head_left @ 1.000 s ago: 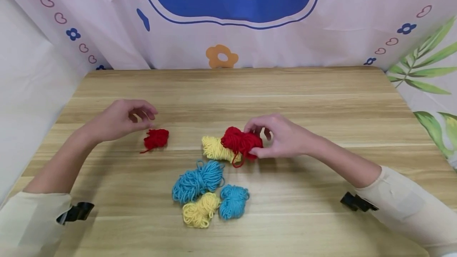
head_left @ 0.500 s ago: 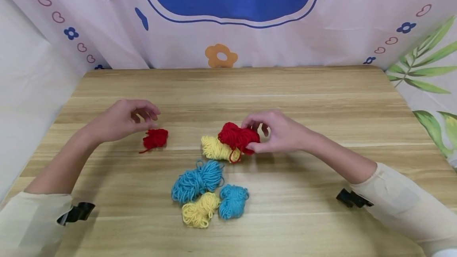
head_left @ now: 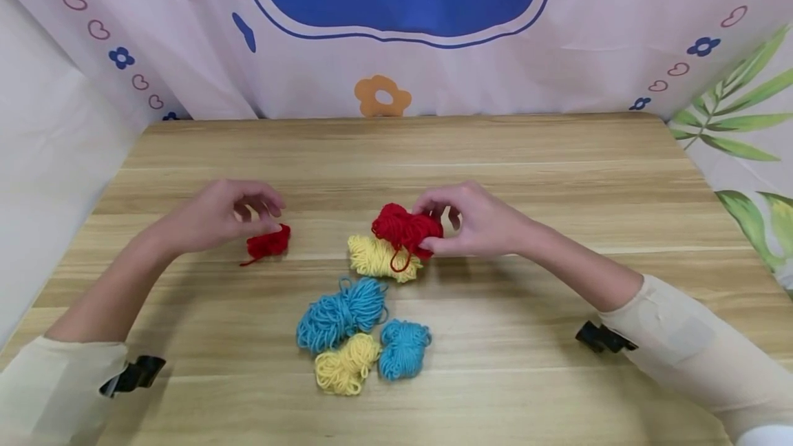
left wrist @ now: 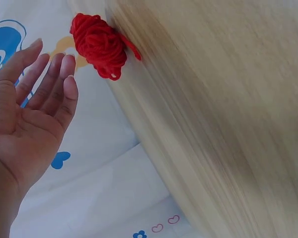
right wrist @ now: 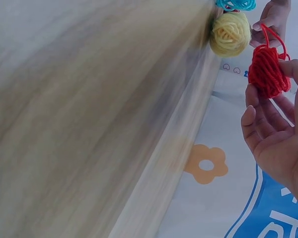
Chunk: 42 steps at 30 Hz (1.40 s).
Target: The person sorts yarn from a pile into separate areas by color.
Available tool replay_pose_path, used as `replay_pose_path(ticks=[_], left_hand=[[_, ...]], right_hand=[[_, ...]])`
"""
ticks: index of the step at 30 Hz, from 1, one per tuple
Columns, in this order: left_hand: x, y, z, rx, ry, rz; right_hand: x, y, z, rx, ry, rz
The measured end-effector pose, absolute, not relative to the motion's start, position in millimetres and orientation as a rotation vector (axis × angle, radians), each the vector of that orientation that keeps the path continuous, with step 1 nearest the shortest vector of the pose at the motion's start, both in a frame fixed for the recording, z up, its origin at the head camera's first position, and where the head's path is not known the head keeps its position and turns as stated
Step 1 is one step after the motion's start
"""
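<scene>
My right hand (head_left: 473, 222) pinches a red yarn bundle (head_left: 396, 224) between thumb and fingers. In the right wrist view this red bundle (right wrist: 268, 72) hangs clear of the table, a loose loop of strand sticking out. Just below it in the head view lies a yellow yarn bundle (head_left: 374, 257), partly overlapped by it. My left hand (head_left: 217, 215), fingers loosely bent and holding nothing, hovers at a smaller red yarn bundle (head_left: 269, 243) that lies on the left with a short tail. From the left wrist, a gap shows between my fingers and that red bundle (left wrist: 98, 45).
Nearer on the wooden table (head_left: 526, 363) sit a large blue yarn bundle (head_left: 341, 314), a small blue bundle (head_left: 404, 349) and another yellow bundle (head_left: 348, 365), grouped closely. A printed white curtain (head_left: 495, 78) hangs behind the table's far edge.
My right hand has lifted the red yarn bundle and carried it up and leftward over the yellow one. My left hand has shifted slightly right, closer over the small red bundle.
</scene>
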State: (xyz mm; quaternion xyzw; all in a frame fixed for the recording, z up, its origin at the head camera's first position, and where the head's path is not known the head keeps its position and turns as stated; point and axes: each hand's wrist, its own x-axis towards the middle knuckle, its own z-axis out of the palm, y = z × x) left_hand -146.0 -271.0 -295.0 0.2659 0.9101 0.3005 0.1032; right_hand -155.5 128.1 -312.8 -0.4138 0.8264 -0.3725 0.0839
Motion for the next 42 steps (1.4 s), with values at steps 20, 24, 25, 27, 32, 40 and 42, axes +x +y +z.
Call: replay_pose_path(ticks=[20, 24, 25, 27, 32, 40, 42], left_hand=[[-133, -266, -297, 0.844, 2.672, 0.933], [-131, -265, -297, 0.836, 2.683, 0.914], [-131, -265, -297, 0.84, 2.686, 0.913], [-130, -265, -297, 0.839, 2.695, 0.904], [-128, -263, -298, 0.827, 2.706, 0.893], [-128, -261, -299, 0.823, 2.705, 0.89], [-128, -261, -299, 0.827, 2.705, 0.892]], right_hand=[[-165, 114, -316, -1.202, 2.506, -1.103], [-167, 112, -316, -1.186, 2.508, -1.1], [-167, 111, -316, -1.183, 2.509, -1.099], [-168, 110, -317, -1.179, 2.509, -1.098], [-172, 105, -317, -1.18, 2.501, -1.098], [-179, 97, -321, -1.207, 2.486, -1.102], [-180, 95, -321, -1.217, 2.475, -1.105]])
